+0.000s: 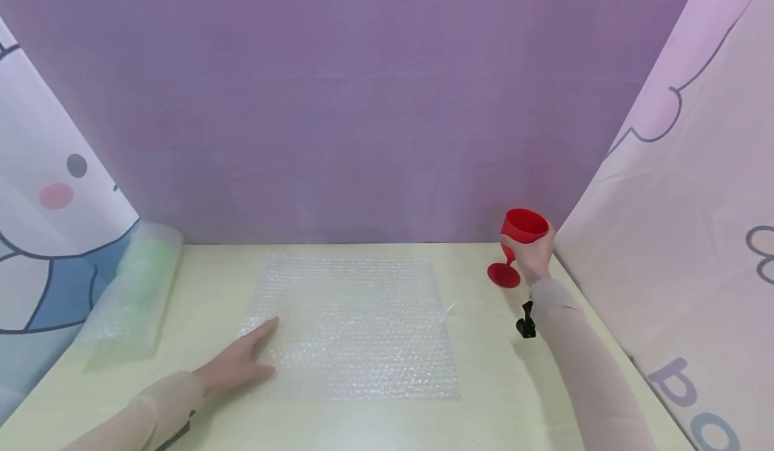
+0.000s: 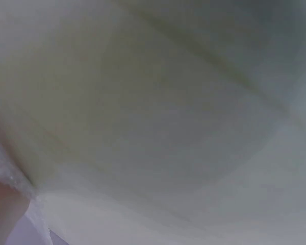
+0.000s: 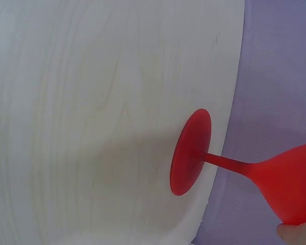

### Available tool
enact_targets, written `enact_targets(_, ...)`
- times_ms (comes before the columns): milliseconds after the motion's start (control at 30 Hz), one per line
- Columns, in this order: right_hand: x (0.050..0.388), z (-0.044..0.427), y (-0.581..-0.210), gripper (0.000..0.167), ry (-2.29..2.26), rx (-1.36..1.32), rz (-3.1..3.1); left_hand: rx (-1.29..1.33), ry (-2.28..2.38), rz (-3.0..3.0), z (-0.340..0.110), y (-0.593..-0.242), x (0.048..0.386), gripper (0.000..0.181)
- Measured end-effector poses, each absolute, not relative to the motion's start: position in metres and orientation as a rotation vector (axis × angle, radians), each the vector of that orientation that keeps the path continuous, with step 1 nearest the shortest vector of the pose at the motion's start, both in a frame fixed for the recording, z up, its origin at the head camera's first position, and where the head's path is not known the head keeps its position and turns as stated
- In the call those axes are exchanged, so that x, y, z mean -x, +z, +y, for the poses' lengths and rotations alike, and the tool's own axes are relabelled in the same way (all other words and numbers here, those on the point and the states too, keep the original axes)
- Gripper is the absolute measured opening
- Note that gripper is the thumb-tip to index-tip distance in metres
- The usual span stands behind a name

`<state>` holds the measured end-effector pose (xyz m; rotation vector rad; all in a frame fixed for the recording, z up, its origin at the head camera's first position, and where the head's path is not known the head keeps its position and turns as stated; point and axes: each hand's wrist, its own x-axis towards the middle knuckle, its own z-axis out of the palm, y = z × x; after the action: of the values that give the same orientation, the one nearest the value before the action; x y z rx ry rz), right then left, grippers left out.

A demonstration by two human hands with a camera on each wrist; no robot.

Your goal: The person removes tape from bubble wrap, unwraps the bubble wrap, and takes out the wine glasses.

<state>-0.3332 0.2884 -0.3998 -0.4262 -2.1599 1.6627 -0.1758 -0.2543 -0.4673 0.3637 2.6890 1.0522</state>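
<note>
A red goblet (image 1: 525,225) with a thin stem and round foot is at the back right of the table. My right hand (image 1: 535,257) grips its bowl from the right side, and the goblet tilts slightly. In the right wrist view the goblet's foot (image 3: 191,153) shows near the table edge, with a thumb against the bowl. A sheet of bubble wrap (image 1: 357,330) lies flat in the middle. On its left edge rests my left hand (image 1: 237,360), fingers and thumb spread. The left wrist view is mostly blurred tabletop, with a bit of finger (image 2: 7,209) at the corner.
A rolled or folded piece of bubble wrap (image 1: 136,296) lies at the table's left end. Purple cloth (image 1: 363,101) stands behind the pale table (image 1: 387,424), and printed cloth panels (image 1: 683,236) flank both sides.
</note>
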Motion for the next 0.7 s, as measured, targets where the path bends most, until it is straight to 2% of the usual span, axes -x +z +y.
enact_targets(700,0.3256,0.2931,-0.406,0.1,1.713,0.432,-2.195,-0.353,1.068,2.659,-0.2505,-0.4635,0.1759,0.093)
